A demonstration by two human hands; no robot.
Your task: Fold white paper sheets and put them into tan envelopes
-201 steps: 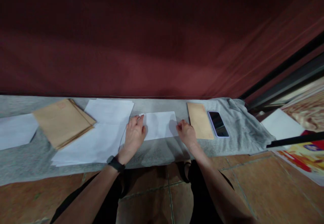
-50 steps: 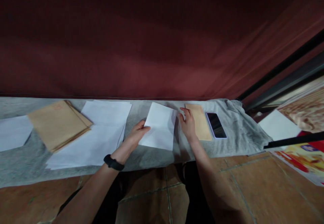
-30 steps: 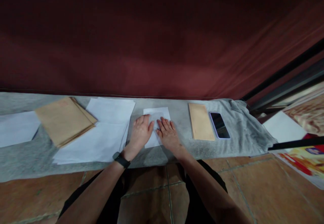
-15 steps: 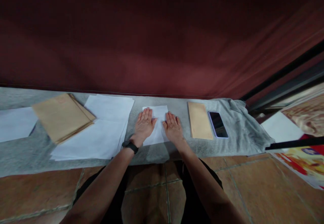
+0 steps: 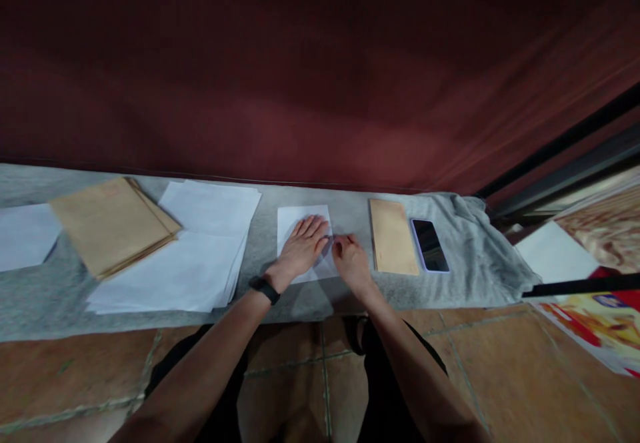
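Note:
A folded sheet of white paper (image 5: pixel 303 213) lies on the grey cloth in front of me. My left hand (image 5: pixel 303 246), with a dark band on the wrist, rests flat across it with fingers stretched toward the upper right. At the paper's right edge is my right hand (image 5: pixel 351 261), its fingers curled in and closed. Whether the paper's edge is between those fingertips is hidden. To the right of that hand lies a brown envelope (image 5: pixel 395 237), apart from it.
A phone (image 5: pixel 431 245) lies right of the envelope. On the left, a stack of brown envelopes (image 5: pixel 113 223) partly covers white sheets (image 5: pixel 215 229); another white sheet (image 5: pixel 25 236) is at the far left. The grey cloth (image 5: pixel 475 263) meets a dark red hanging (image 5: pixel 300 129).
My left hand has slid right across the paper, still flat. My right hand has gone from flat to curled fingers at the paper's right edge.

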